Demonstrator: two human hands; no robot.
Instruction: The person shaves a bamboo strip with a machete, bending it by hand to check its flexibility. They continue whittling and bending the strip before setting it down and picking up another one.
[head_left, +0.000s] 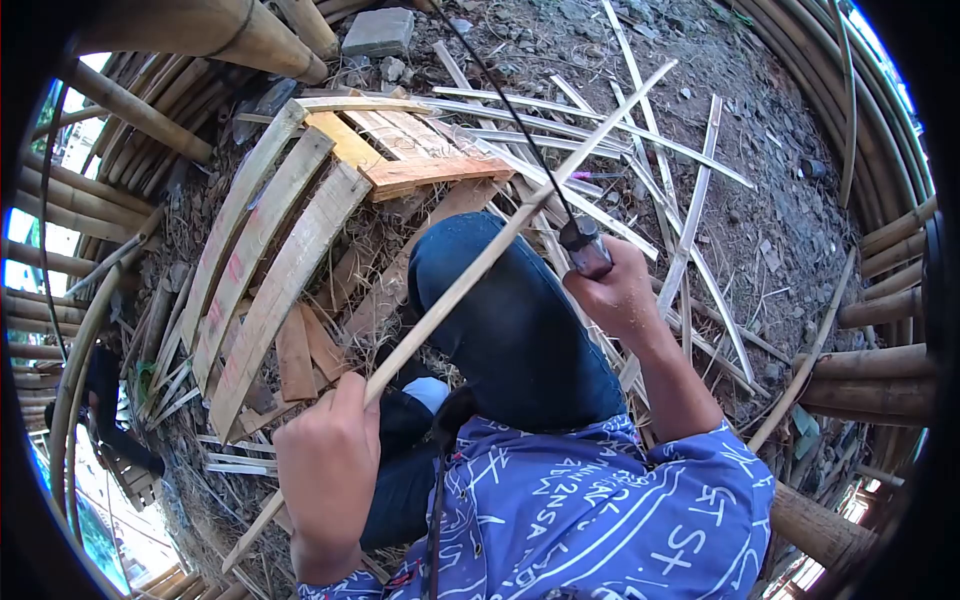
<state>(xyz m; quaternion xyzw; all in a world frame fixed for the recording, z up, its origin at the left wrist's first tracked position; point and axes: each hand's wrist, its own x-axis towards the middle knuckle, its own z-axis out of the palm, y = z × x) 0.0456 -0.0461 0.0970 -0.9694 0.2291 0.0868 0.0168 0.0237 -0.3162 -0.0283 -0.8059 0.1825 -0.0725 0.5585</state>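
My left hand (325, 460) is closed around a long bamboo strip (455, 295), which runs diagonally from the ground at lower left, over my bent knee (500, 320), to the upper right. In my right hand (622, 285) is the dark handle of a machete (586, 250), gripped with the fingers wrapped around it. Its long narrow blade shows nearly edge-on, pointing up and left, and passes close beside the strip near my knee.
A wooden pallet-like frame (280, 270) of several boards stands at left. Split bamboo strips (690, 230) lie scattered on the dirt ground ahead. Stacked bamboo poles (880, 390) line the right side, and thick bamboo posts (215, 35) stand at upper left, near a grey block (378, 32).
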